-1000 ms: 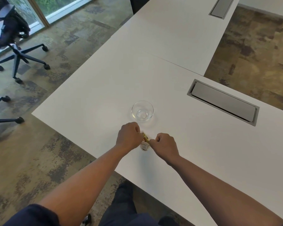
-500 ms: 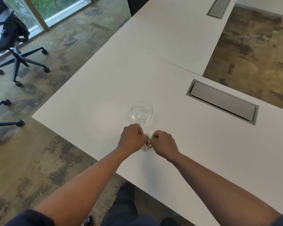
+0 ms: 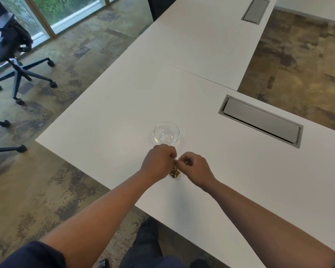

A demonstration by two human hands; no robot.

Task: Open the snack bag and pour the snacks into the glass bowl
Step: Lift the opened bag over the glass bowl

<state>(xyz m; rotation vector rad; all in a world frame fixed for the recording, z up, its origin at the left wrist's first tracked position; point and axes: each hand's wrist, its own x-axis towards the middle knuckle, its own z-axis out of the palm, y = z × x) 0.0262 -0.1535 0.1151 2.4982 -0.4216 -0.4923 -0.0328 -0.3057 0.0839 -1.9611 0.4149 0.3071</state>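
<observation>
- Snack bag [image 3: 174,172] hangs small between both hands, just above the near worktop [image 3: 104,122], mostly hidden.
- Left hand [image 3: 158,161] and right hand [image 3: 194,167] sit knuckle to knuckle, fingers pinched shut on the bag's top edge; the bag's long axis runs down from them.
- Glass bowl [image 3: 166,132] waits empty just beyond the left hand, so the pour goes forward, away from the body.
</observation>
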